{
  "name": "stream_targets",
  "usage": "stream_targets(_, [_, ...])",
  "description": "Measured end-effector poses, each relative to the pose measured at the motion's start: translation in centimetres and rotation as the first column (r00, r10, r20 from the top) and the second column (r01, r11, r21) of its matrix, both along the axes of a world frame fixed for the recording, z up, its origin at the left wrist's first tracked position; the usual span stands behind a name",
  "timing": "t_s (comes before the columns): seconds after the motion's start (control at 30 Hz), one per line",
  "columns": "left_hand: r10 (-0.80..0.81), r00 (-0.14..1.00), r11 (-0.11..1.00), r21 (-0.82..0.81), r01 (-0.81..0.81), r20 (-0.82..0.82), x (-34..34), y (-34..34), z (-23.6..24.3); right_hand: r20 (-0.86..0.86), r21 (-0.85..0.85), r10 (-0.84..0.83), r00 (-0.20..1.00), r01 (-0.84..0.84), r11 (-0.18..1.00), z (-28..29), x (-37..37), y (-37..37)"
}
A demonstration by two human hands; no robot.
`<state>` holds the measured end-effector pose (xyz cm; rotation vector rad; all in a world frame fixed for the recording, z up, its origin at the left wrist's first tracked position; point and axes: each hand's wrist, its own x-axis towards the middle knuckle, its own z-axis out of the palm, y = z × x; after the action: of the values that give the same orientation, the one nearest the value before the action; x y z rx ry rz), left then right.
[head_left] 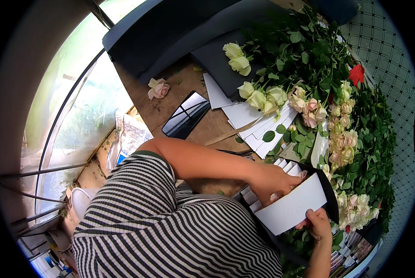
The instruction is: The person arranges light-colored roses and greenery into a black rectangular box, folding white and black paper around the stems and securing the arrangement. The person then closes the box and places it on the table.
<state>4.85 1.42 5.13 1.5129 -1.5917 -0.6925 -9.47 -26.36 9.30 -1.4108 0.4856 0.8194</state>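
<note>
Right hand (319, 224) pinches the white card (291, 205) — tipped inward, it could bruise the pink blooms (302, 174) by the left hand (271, 182), whose grip I can't make out

Head camera, one view: wide fisheye, the left of a pair worn on the person's head. Faces steeply down, as seen from where I stand, across the table (135, 88). Nearest: striped shirt (170, 227), filling the near left. Within arm's reach, right of centre: left hand (273, 183), right hand (319, 224). Far side: dark sheets (170, 34). Left limit: see-through wall (78, 111). Right limit: gridded surface (378, 39). Edges bowed; rim black.
</note>
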Motion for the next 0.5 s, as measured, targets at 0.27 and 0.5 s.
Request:
stream_targets(0.27, [0.420, 0.791, 0.858, -0.091, -0.506, -0.445, -1.0, -2.4, -2.9, -0.245, 0.101, -0.045, 0.969, 0.072, 0.992, -1.1, 1.3, -0.2])
stream_targets(0.5, [0.439, 0.837, 0.864, -0.409, -0.293, 0.327, -4.6, -4.3, 0.3, -0.262, 0.028, 0.032, 0.964, -0.025, 0.999, -0.9, 2.9, 0.2])
